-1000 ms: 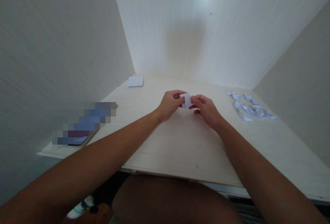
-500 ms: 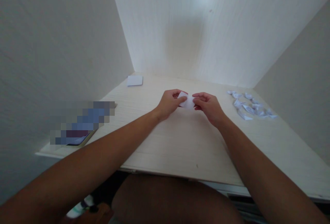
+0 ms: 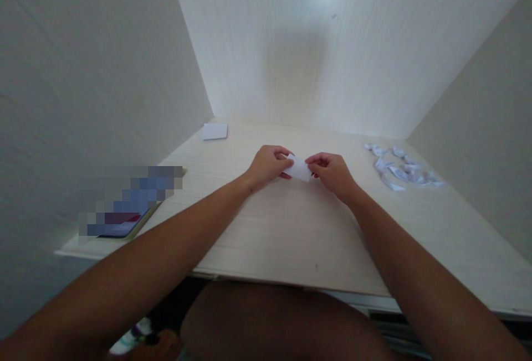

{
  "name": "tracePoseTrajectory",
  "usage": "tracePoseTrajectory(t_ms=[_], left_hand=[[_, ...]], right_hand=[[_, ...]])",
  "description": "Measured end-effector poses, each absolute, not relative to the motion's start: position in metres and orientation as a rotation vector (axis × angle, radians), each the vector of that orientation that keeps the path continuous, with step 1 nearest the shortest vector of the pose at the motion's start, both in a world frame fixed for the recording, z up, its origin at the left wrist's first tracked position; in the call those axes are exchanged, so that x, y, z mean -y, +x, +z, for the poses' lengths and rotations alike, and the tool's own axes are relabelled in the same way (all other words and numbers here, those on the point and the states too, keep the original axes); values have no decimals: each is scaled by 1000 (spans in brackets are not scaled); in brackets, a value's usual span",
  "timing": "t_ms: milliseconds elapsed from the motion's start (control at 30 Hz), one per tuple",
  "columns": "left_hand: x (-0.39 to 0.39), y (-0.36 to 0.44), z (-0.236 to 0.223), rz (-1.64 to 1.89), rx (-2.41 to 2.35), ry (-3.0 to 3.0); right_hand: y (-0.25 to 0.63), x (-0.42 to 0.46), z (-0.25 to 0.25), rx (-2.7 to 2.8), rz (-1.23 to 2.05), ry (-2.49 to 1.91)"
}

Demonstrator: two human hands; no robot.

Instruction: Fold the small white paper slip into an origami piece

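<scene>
The desk (image 3: 291, 239) is pale wood grain, boxed in by light walls on the left, far and right sides, and it carries everything here. At its near left edge lies a flat phone-like thing (image 3: 128, 209), blurred out, so its face cannot be read. On the far right is a pile of folded papers (image 3: 399, 170), small white pieces lying close together, some touching. At the far left corner sits a small stack of white sheets (image 3: 215, 131), well apart from the hands.

Both forearms reach in from the near edge and meet about the middle of the desk. The left hand (image 3: 268, 164) is closed in a pinch on the left end of a paper (image 3: 300, 169), and the right hand (image 3: 332, 171) is closed in a pinch on its right end. That paper is a small white slip held between the two hands, low over the desk or just touching it; which of the two cannot be told.

The step in hand looks like a fold or crease being worked into this slip, judging by the finished-looking pieces on the right. The next move would seem to call for lining the edges up evenly, then pressing along the fold with a fingertip while the other hand keeps the slip from sliding
</scene>
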State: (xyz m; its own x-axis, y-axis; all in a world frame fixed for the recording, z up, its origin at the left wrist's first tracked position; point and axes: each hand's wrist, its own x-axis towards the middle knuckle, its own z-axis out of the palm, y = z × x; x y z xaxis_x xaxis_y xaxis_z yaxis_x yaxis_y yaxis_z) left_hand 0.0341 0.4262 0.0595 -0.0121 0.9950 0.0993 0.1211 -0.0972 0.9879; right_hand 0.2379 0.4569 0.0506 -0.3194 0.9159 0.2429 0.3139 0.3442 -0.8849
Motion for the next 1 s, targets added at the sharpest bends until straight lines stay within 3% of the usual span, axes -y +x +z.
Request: tracePoseTrajectory(t_ms=[267,600,1000], left_hand=[[-389,12,66,844,-1471,1622],[-365,16,64,870,-1685,2029],[-340,11,61,973,-1658,2375]], right_hand=[[234,-437,60,2253,908,-996],[238,-415,51,2709,180,-363],[252,-426,47,2672,341,-260]])
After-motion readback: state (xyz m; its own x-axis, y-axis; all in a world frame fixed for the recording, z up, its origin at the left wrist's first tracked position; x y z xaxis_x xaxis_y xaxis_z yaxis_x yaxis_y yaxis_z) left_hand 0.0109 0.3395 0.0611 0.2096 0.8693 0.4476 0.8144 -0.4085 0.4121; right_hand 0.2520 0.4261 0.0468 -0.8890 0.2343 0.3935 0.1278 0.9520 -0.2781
